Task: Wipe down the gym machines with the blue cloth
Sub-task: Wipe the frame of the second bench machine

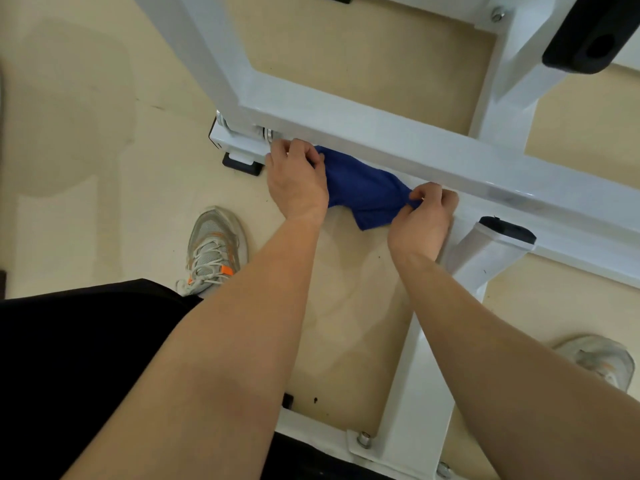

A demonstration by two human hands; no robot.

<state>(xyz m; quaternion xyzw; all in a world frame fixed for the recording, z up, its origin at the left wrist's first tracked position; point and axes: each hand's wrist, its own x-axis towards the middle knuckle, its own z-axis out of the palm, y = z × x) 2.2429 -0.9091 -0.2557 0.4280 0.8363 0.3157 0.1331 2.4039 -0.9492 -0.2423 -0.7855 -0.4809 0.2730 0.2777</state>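
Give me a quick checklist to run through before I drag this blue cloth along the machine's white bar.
1. Left hand grips one end of the blue cloth: ok.
2. Right hand pinches the other end: ok.
3. Cloth pulled taut between the hands: ok.
4. Cloth spread flat: not ok, it is bunched and a corner hangs down.
5. Cloth touching the frame: cannot tell, the white crossbar hides its upper edge.
6. Grey shoe apart from the frame: ok.

Blue cloth [363, 188] bunched against white machine frame [398, 133]
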